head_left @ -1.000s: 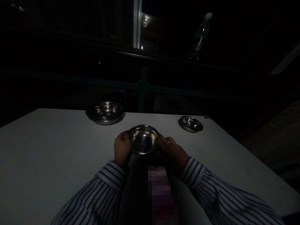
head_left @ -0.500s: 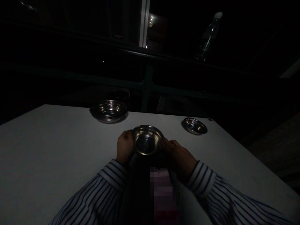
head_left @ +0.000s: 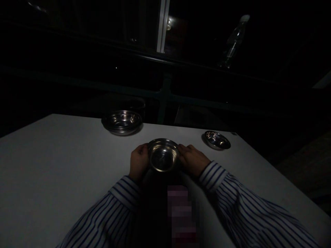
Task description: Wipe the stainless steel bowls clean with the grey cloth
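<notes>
A shiny metal bowl is held between my two hands over the near middle of the white table, tilted so that its inside faces me. My left hand is closed on its left rim. My right hand grips the right rim, its fingers lying along the edge. The undersides of both hands fall in deep shadow. Farther off to the left stands a stack of metal bowls. One more metal bowl, apart from the stack, sits toward the far right corner.
Behind the table's far edge the room is very dark. A clear plastic bottle with a white cap stands on a dark ledge there. A small dark-patterned label marks the far right corner. A blurred-out patch covers something below the bowl.
My right hand has shifted up and inward along the bowl's right rim, with its forearm following. The left hand keeps its hold. The whole view has moved slightly.
</notes>
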Motion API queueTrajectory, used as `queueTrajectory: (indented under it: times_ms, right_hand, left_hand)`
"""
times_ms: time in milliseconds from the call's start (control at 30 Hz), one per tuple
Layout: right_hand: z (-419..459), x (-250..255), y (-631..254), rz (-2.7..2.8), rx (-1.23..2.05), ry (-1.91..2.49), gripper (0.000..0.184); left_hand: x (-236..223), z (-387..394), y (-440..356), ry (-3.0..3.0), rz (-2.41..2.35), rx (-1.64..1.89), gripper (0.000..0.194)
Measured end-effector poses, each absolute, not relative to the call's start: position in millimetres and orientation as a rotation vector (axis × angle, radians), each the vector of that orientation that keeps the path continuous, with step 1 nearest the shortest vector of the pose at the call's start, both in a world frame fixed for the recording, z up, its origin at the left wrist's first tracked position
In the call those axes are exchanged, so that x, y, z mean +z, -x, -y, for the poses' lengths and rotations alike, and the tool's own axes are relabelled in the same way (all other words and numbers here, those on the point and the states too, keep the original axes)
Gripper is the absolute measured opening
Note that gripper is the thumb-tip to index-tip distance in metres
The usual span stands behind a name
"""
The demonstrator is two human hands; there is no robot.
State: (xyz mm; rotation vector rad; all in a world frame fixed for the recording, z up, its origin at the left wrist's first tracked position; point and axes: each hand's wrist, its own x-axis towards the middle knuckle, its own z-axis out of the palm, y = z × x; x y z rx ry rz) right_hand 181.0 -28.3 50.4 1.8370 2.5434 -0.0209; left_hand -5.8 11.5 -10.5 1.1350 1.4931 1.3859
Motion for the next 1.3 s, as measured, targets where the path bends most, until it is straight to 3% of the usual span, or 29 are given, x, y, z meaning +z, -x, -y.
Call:
queueTrajectory:
  times_ms: [467, 833, 1300]
  right_hand:
    - [-1, 58, -177, -2.541, 0.005, -1.712, 0.036]
    - [1, 57, -186, -2.636, 0.018, -1.625, 0.036]
    - [-46, 61, -143, -2.64, 0.345, -1.297, 0.041]
  left_hand:
    - [-13, -13, 6, -1.091, -1.333, 1.399, 0.034]
    - [-4, -7, 2, -1.037, -1.397, 1.424, 0.025]
    - [-10, -14, 9, -1.092, -1.394, 1.411, 0.026]
